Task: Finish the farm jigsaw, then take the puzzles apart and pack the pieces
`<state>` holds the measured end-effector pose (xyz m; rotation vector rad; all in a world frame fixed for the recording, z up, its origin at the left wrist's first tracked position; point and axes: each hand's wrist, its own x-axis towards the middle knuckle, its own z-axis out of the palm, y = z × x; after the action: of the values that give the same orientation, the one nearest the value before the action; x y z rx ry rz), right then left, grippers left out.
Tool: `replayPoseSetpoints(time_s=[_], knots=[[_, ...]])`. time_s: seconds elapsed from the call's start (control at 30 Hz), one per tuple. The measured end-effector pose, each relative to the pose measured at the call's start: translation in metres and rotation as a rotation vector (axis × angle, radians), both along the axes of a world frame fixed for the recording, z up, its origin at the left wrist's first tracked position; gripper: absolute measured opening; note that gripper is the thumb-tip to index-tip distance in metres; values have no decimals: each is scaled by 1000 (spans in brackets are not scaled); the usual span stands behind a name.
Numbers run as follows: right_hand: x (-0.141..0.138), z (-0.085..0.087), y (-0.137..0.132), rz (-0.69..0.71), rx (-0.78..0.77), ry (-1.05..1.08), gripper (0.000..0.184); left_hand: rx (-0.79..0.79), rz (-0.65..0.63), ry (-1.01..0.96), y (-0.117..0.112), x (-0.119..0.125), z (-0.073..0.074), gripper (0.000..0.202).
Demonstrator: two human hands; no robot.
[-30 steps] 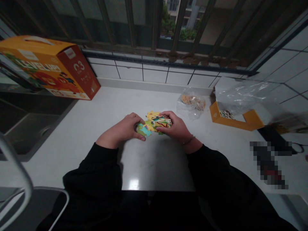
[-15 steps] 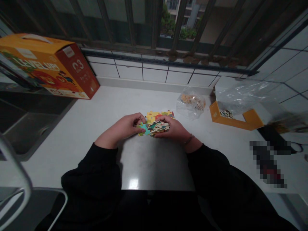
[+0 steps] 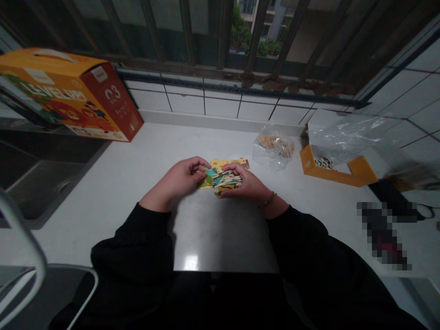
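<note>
My right hand (image 3: 248, 182) is curled round a loose stack of puzzle pieces (image 3: 227, 179), their pale edges showing between thumb and fingers. At the left side of that stack, my left hand (image 3: 187, 176) pinches a green, yellow and teal puzzle piece (image 3: 206, 180) between thumb and fingers. Behind both hands, a joined yellow patch of puzzle (image 3: 225, 163) with orange and green pictures lies flat on the white counter. The hands and the stack cover part of it.
A clear plastic bag (image 3: 273, 146) with more pieces lies behind to the right. Beyond it stands an opened orange box (image 3: 338, 173) holding pieces and plastic wrap. A large orange carton (image 3: 72, 96) is at the back left, beside the dark sink (image 3: 25, 201). The white counter (image 3: 223, 238) ends near my body.
My left hand has shifted slightly up, and the piece at its fingertips is tilted differently and shows more green. My right hand stays in place with the stack.
</note>
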<state>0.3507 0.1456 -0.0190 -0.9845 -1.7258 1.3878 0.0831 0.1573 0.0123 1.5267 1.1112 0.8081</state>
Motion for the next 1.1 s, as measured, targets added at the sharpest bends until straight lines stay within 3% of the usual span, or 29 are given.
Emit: replayPoseSetpoints(time_s=[0.1, 0.2, 0.3, 0.4, 0.53, 0.6, 0.67, 0.87, 1.1], knots=[[-4, -4, 1, -20, 121, -68, 99, -57, -118, -61, -7, 14, 0, 24], [-6, -4, 2, -52, 311, -177, 86, -80, -159, -146, -12, 21, 3, 27], [-7, -1, 1, -34, 349, -235, 71, -104, -172, -188, -15, 23, 4, 31], [-6, 4, -2, -63, 280, -237, 65, 28, -16, -50, -12, 21, 3, 23], [1, 11, -5, -277, 278, -166, 70, 307, 257, 391, -3, 9, 0, 15], [7, 11, -3, -367, 306, -204, 67, 366, 250, 548, 1, 2, -2, 12], [11, 8, 2, -362, 360, -299, 61, 395, 180, 634, 3, -3, -4, 14], [12, -2, 9, -286, 424, -413, 56, 404, 186, 662, 3, -4, -15, 29], [13, -1, 8, -278, 389, -410, 55, 242, 305, 509, 8, -1, -22, 38]])
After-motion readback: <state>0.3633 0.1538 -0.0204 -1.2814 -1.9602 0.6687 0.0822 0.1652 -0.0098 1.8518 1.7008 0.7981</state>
